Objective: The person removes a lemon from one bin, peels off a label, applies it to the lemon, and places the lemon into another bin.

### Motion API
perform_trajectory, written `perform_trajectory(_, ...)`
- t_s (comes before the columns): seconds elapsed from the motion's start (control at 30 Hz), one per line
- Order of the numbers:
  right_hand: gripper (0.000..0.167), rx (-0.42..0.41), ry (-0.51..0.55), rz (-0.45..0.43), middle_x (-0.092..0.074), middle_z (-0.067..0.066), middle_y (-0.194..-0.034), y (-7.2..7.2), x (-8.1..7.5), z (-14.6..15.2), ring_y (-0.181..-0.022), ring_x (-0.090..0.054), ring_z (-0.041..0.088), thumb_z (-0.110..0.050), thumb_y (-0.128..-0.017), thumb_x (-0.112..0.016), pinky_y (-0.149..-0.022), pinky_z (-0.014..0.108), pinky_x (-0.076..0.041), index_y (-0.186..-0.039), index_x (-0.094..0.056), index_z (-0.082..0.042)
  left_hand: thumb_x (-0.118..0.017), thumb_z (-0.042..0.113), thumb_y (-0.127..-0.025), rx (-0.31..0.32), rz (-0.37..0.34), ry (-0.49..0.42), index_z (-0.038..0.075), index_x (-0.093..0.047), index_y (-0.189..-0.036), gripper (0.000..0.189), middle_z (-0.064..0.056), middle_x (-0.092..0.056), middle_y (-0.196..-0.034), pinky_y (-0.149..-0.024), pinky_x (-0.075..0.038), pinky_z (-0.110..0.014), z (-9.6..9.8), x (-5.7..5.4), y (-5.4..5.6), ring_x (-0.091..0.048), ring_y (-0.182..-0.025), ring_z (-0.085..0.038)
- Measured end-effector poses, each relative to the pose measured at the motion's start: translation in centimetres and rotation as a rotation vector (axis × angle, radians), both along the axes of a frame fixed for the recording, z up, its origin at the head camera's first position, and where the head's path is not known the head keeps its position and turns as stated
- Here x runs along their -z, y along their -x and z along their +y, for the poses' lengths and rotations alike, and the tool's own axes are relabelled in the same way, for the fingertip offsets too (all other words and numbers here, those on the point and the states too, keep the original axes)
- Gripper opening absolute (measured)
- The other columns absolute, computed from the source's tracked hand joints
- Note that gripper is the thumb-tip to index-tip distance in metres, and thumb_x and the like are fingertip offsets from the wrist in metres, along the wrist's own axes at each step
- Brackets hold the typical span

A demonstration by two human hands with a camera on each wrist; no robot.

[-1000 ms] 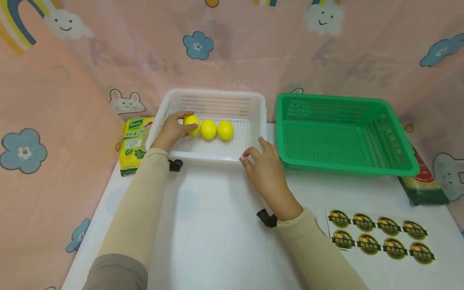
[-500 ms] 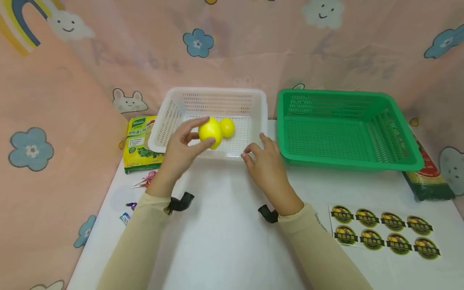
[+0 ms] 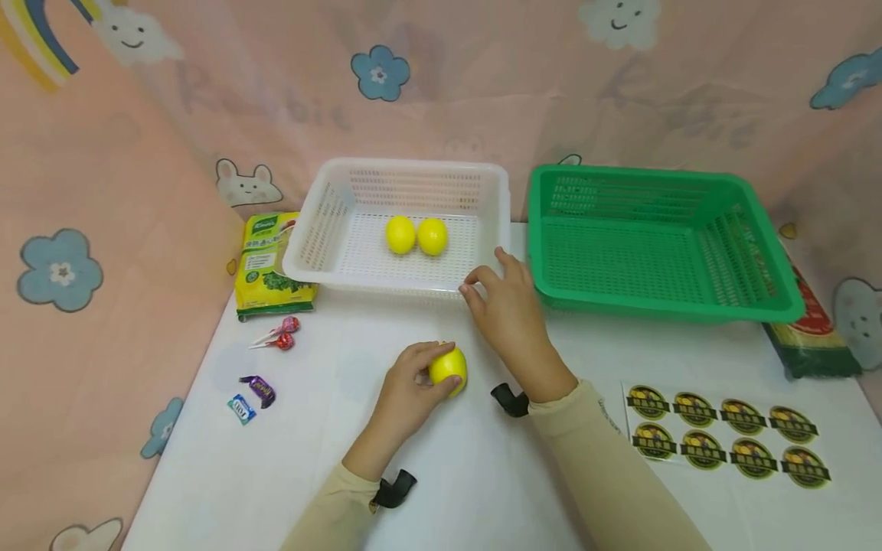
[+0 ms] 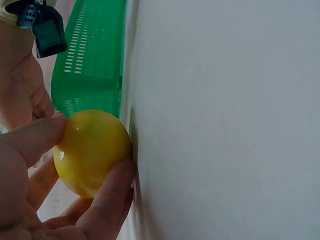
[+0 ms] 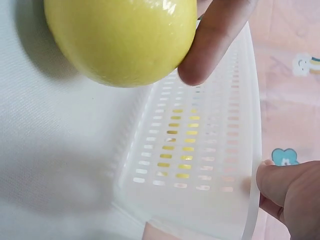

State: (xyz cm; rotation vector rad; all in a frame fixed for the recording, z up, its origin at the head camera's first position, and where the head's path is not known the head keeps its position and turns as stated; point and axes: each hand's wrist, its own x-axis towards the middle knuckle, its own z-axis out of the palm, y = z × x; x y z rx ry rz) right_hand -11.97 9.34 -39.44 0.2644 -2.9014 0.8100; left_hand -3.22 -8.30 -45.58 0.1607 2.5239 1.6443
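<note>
In the head view, my left hand (image 3: 408, 389) holds a shiny yellow lemon (image 3: 451, 369) low over the white table, in front of the white basket (image 3: 386, 285). The left wrist view shows the thumb and fingers round the lemon (image 4: 92, 150). My right hand (image 3: 511, 325) is at the basket's front right corner; in the right wrist view its thumb (image 5: 280, 185) and a finger pinch the rim. Two more lemons, one left (image 3: 400, 235) and one right (image 3: 432, 237), lie side by side inside the white basket.
A green basket (image 3: 661, 310) stands to the right, with a food packet (image 3: 813, 337) beside it. A yellow packet (image 3: 269, 264), lollipops (image 3: 282, 335) and wrapped sweets (image 3: 260, 390) lie at left. A sticker sheet (image 3: 723, 432) lies front right.
My left hand has gripped the leftmost lemon, lifted it out of the white basket and brought it toward the front and right. The right hand has stayed at the rim.
</note>
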Motion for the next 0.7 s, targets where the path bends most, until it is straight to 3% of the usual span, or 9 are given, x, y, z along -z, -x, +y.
perform_trajectory(0.23,0.019,-0.002,-0.004,-0.009,-0.043,0.031,-0.158,-0.1,-0.2,0.0,-0.146,-0.037,0.049,-0.026,-0.105,-0.071,-0.118,0.059,-0.037,-0.110,-0.076,-0.008,-0.084,0.010,-0.092,0.059,0.095,0.121,0.011,-0.071,-0.139,0.048,-0.015,-0.061,-0.144,-0.092,-0.060,-0.040,0.4,-0.1,-0.3,-0.059,-0.131,-0.037)
perform_trajectory(0.4,0.022,0.005,-0.007,-0.032,-0.041,0.030,-0.159,0.0,-0.2,0.0,-0.147,-0.035,0.049,-0.027,-0.106,-0.069,-0.119,0.061,-0.034,-0.112,-0.076,-0.008,-0.084,0.012,-0.093,0.061,0.099,0.143,0.013,-0.070,-0.140,0.049,-0.013,-0.061,-0.145,-0.104,-0.054,-0.047,0.3,-0.1,-0.5,-0.055,-0.137,-0.037)
perform_trajectory(0.57,0.027,0.030,0.064,-0.122,-0.034,0.023,-0.166,0.1,-0.4,0.3,-0.153,-0.028,0.047,-0.030,-0.105,-0.069,-0.119,0.064,-0.033,-0.121,-0.076,-0.009,-0.084,0.020,-0.093,0.048,0.122,0.251,0.019,-0.069,-0.142,0.051,-0.009,-0.061,-0.148,-0.103,-0.052,-0.050,0.2,0.1,-0.6,-0.056,-0.132,-0.039)
perform_trajectory(0.7,0.034,0.031,0.174,-0.179,-0.034,0.015,-0.169,-1.3,-1.3,1.7,-0.155,-0.026,0.043,-0.033,-0.105,-0.067,-0.117,0.069,-0.032,-0.129,-0.073,-0.010,-0.084,0.025,-0.093,0.037,0.141,0.333,0.020,-0.069,-0.143,0.052,-0.009,-0.062,-0.148,-0.097,-0.053,-0.048,0.3,-0.1,-0.9,-0.057,-0.123,-0.037)
